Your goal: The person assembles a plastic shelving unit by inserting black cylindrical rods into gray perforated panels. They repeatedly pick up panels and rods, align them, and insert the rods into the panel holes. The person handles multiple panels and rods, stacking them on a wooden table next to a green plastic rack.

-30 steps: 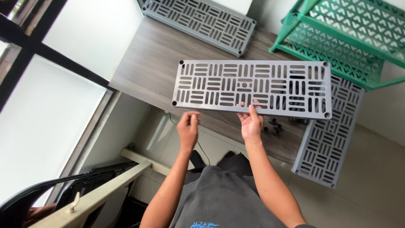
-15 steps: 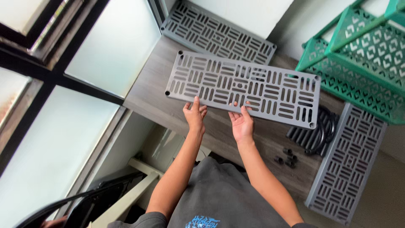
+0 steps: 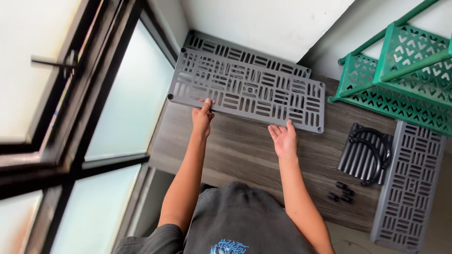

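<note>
Fingers of both hands touch grey slotted panel (image 3: 245,91) near green rack (image 3: 400,75)

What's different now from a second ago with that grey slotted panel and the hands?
The grey slotted plastic panel has gone further from the body, toward the matching panel by the wall. The left hand keeps touching its near edge; the right hand has come off, palm open. The green lattice rack, black tubes and right-side grey panel stayed put.

Dark-framed frosted window (image 3: 127,108) at 9 o'clock, daylight glowing through; white wall (image 3: 268,23) at 12 o'clock; grey wood-grain tabletop (image 3: 249,150) at centre, lit evenly
</note>
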